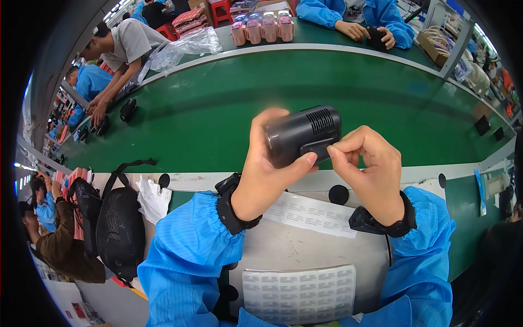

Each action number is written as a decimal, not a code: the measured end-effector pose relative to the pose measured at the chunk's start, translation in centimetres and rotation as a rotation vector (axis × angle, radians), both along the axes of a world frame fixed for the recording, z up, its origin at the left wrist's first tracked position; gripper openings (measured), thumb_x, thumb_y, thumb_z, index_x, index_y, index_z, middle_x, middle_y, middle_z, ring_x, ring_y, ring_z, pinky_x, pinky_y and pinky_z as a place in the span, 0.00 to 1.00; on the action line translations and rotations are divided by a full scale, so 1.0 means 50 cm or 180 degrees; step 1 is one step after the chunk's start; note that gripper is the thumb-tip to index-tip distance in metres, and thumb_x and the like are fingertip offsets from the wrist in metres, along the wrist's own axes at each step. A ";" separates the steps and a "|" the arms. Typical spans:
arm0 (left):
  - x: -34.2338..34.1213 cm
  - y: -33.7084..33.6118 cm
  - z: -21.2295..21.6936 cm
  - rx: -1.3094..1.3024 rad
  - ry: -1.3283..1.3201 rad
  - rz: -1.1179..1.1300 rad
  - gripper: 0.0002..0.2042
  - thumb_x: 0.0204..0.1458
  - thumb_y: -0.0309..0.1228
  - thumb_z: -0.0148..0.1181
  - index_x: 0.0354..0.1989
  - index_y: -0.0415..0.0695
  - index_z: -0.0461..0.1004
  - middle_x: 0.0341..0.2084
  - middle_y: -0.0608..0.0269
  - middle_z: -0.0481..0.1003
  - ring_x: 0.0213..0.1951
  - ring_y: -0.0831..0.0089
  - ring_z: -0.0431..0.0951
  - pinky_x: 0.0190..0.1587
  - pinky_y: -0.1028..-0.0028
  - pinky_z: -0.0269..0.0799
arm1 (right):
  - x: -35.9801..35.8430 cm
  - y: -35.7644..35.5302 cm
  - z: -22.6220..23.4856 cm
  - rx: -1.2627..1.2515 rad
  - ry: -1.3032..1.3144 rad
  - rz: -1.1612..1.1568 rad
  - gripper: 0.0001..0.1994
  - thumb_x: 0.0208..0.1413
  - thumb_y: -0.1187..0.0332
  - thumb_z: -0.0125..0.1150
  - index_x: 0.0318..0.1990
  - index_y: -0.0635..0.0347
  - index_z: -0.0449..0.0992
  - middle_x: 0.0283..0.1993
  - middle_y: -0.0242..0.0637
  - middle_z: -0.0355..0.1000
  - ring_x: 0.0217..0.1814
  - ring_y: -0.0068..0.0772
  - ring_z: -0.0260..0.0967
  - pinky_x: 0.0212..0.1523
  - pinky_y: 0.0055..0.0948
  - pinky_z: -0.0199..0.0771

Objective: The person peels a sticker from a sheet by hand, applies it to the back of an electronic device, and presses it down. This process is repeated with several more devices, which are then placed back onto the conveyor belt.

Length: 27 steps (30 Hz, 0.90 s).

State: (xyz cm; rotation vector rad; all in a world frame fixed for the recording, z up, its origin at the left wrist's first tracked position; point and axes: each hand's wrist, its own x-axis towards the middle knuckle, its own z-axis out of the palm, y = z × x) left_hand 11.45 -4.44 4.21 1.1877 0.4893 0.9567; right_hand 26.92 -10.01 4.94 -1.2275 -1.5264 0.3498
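My left hand (262, 174) is wrapped round a black, rounded device (297, 131) with a slotted vent at one end, held tilted above the work surface. Its thumb presses along the device's lower side, by a raised flat panel. At that panel's right end my right hand (376, 169) has thumb and forefinger pinched together, touching the device. Whatever sits between those fingertips is too small to make out. Below the hands lie a strip of printed white labels (310, 213) and, nearer me, a sheet of labels (298, 294).
A green conveyor belt (207, 114) runs across behind the device, with black devices (128, 109) at its left. A black mesh bag (120, 229) and a white glove (154, 199) lie at left. Pink items (261, 30) stand beyond the belt, where co-workers sit.
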 end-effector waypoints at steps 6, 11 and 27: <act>0.004 0.003 -0.001 -0.0002 0.0020 -0.0003 0.31 0.44 0.15 0.56 0.54 0.49 0.47 0.47 0.55 0.60 0.46 0.68 0.69 0.41 0.71 0.75 | 0.003 0.005 -0.002 0.0204 -0.0163 -0.0055 0.05 0.43 0.82 0.59 0.26 0.64 0.69 0.23 0.30 0.66 0.22 0.15 0.59 0.22 0.14 0.58; -0.004 0.005 -0.006 -0.0119 0.0030 -0.0077 0.28 0.48 0.20 0.54 0.55 0.50 0.47 0.48 0.56 0.59 0.48 0.67 0.68 0.43 0.69 0.74 | 0.006 0.006 -0.007 -0.0310 0.0494 -0.0196 0.11 0.45 0.80 0.59 0.37 0.63 0.66 0.24 0.29 0.65 0.26 0.15 0.59 0.25 0.16 0.59; -0.001 -0.009 -0.005 -0.0386 0.0054 -0.0360 0.23 0.56 0.42 0.46 0.56 0.50 0.48 0.48 0.58 0.62 0.47 0.65 0.70 0.39 0.65 0.76 | 0.014 0.013 -0.023 -0.0630 0.0462 0.0723 0.27 0.52 0.70 0.52 0.59 0.58 0.50 0.47 0.38 0.59 0.47 0.29 0.60 0.49 0.25 0.62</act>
